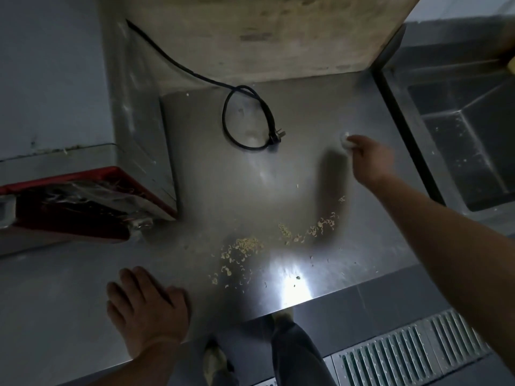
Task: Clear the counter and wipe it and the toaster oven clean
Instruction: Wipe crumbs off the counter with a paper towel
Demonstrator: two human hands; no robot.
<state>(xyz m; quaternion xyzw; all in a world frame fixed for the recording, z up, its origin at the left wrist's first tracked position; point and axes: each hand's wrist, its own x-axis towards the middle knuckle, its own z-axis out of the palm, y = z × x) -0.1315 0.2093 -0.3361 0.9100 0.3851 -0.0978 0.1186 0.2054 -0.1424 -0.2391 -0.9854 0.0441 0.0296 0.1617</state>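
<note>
Steel counter [278,168]: my right hand [370,160] pinches what looks like a white wad [345,140]; left hand [147,307] lies flat, fingers straight, nr scattered crumbs [245,246].

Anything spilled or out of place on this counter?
Yes. Pale crumbs lie scattered across the front of the steel counter, and an unplugged black power cord lies looped near the back.

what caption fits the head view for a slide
Right hand pinches a white wad on the crumb-strewn counter; left hand rests flat.
</note>
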